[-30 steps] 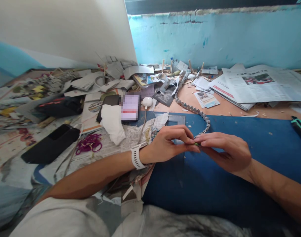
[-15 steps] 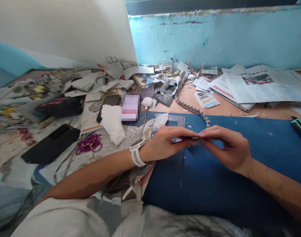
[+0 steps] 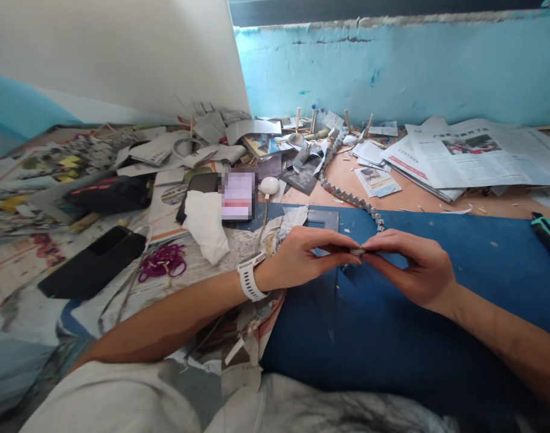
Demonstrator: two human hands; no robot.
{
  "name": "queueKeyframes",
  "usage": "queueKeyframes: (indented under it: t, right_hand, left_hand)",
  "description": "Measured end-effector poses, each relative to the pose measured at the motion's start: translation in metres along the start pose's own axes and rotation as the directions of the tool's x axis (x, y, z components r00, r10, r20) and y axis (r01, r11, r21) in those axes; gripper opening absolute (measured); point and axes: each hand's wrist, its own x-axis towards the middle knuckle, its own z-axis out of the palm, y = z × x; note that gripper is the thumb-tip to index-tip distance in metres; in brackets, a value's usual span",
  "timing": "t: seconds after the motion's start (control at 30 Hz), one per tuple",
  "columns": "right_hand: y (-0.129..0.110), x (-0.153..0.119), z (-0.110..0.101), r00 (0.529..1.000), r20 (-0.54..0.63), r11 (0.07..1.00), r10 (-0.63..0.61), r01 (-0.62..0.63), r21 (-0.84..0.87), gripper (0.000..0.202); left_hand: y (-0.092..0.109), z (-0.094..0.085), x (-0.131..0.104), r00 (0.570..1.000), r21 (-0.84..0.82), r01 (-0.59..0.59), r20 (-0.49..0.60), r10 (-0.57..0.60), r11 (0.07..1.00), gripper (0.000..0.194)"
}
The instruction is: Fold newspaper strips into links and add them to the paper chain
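My left hand (image 3: 297,258), with a white watch (image 3: 252,278) at the wrist, is closed in a pinch between thumb and fingers. My right hand (image 3: 414,264) pinches from the other side, its fingertips meeting the left ones. Between them sits a small folded paper piece (image 3: 356,251), mostly covered by the fingers. A zigzag chain of folded paper (image 3: 353,200) runs from the back of the desk down to the right fingers. Whether the piece is joined to this chain is hidden. Both hands are above a blue cutting mat (image 3: 392,349).
A black phone (image 3: 94,261) and purple bands (image 3: 164,263) lie at left. A lit phone (image 3: 238,195), white tissue (image 3: 207,225) and white round device (image 3: 269,186) are nearer the middle. Newspapers (image 3: 491,156) cover the back right; a green-black cutter (image 3: 549,237) is at the right edge.
Both hands have shifted very slightly, and a little more of the paper piece shows between the fingertips. The objects on the desk stay where they were.
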Motion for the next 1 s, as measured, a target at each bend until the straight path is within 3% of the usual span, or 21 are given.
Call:
queueKeyframes:
  t: [0.33,0.67,0.77,0.87,0.93,1.0]
  right_hand:
    - [-0.003,0.001,0.0,0.999,0.016,0.999,-0.027,0.028,-0.033,0.026]
    - [-0.004,-0.006,-0.002,0.998,-0.026,0.991,0.063,-0.065,-0.113,0.025]
    - [0.0,-0.004,-0.005,0.993,0.061,0.99,0.102,-0.095,-0.107,0.045]
    - [0.01,-0.003,-0.004,0.965,0.256,0.989,0.063,-0.026,-0.146,0.069]
    - [0.019,-0.004,-0.002,0.925,0.38,0.966,-0.021,0.116,-0.229,0.06]
    - [0.026,-0.006,0.0,0.902,0.421,0.933,-0.093,0.227,-0.279,0.04]
  left_hand:
    - [-0.001,0.001,0.001,0.993,-0.059,0.117,0.043,-0.114,0.991,0.014]
    - [0.003,0.0,0.003,0.995,-0.041,0.083,0.053,-0.081,0.996,0.013]
    - [-0.002,0.002,0.003,0.981,-0.139,0.175,-0.055,-0.184,0.975,0.018]
    - [-0.012,0.003,0.005,0.947,-0.268,0.212,-0.182,-0.265,0.94,0.022]
    - [-0.018,0.003,0.006,0.938,-0.378,0.21,-0.181,-0.294,0.902,0.024]
    - [-0.022,0.004,0.006,0.935,-0.442,0.218,-0.16,-0.316,0.87,0.025]
